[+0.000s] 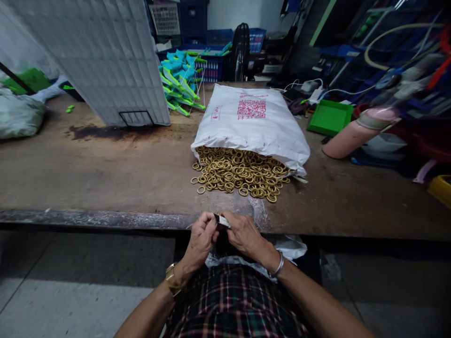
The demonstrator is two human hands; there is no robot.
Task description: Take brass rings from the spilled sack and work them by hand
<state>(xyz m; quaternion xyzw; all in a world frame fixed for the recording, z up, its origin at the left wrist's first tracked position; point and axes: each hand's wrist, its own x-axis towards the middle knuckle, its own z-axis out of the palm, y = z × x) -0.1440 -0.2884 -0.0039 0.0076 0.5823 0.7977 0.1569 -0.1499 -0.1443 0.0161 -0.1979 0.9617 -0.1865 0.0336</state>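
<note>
At the table's front edge, my left hand (202, 238) and my right hand (245, 234) meet with fingers closed. My right hand grips a small tool with a white handle (224, 221), whose dark end points toward my left fingers. My left fingertips are pinched together at that dark end. A trace of brass colour shows between the hands, but what the left fingers hold is too small to name. Just beyond, a pile of brass-coloured rings (243, 173) spills from the open mouth of a white woven sack (246, 122) lying on its side.
The wooden table (105, 173) spans the view. A white ribbed panel (105, 61) stands at the left, with blue-and-green plastic parts (181, 82) behind it. On the right are a green tray (329, 117) and a tilted pink bottle (359, 134). A black fan (241, 51) stands behind.
</note>
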